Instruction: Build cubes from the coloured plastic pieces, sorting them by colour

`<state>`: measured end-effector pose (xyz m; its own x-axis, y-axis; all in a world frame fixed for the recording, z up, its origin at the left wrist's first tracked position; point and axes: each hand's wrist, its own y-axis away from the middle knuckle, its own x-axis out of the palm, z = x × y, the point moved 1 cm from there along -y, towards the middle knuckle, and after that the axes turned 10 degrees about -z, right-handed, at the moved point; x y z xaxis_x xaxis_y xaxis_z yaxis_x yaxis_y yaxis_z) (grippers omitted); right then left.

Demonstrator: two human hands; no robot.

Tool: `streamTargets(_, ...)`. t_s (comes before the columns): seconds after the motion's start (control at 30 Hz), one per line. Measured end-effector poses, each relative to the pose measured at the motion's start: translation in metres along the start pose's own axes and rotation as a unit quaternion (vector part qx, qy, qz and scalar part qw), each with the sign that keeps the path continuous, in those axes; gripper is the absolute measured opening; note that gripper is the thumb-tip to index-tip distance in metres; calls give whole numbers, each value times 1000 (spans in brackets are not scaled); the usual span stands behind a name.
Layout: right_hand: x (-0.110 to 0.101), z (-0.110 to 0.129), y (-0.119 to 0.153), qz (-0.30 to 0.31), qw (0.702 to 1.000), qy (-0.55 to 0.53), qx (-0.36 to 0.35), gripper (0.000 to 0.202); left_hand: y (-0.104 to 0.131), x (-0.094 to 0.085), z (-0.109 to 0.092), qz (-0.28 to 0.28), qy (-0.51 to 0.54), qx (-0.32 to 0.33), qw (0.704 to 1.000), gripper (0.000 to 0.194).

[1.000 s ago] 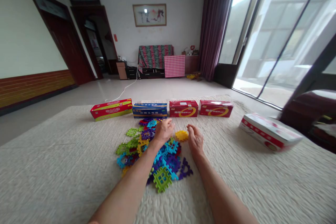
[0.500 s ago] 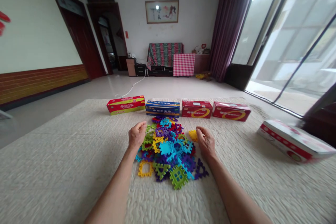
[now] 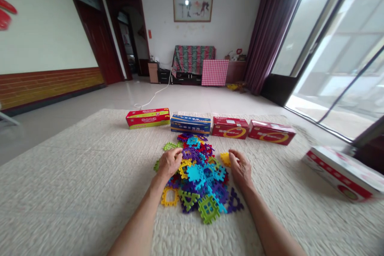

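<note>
A heap of colourful notched plastic building pieces [image 3: 195, 173] lies on the rug in front of me. My left hand [image 3: 170, 162] is over the heap's left side, fingers curled down among green and yellow pieces; what they hold, if anything, is hidden. At the heap's right, my right hand [image 3: 241, 167] has its thumb and fingers closed at the edge of a yellow building piece [image 3: 225, 159]. Nearest to me lie a green window-shaped piece [image 3: 209, 209], a yellow frame piece [image 3: 170, 197] and a purple triangle piece [image 3: 235, 201].
Behind the heap stand a red-and-yellow box [image 3: 148, 119], a blue box [image 3: 190, 124] and two red boxes [image 3: 230, 128]. A white-and-red box [image 3: 342, 174] lies to the right. All rest on a cream quilted rug [image 3: 90, 176]. A glass door [image 3: 336, 60] is at the right.
My left hand has moved right and inward, from beside the heap to over its left pieces. My right hand stays by the yellow piece. The view has shifted slightly.
</note>
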<state>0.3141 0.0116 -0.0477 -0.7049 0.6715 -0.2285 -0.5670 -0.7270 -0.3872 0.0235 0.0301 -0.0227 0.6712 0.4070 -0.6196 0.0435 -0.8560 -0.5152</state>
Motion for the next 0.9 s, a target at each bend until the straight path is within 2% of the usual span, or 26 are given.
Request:
streamTargets(0.27,-1,4,1,7,1000,7,3,50,0,1,2,19,3,-23,1000,30)
streamTargets(0.63,-4,10,4,21,999,3,26,47,0,9,6,19,9,-16,1000,33)
streamTargets(0.9,-3,4,4,30,999,6,24,49,1,3,0,21,27,-8,999,31)
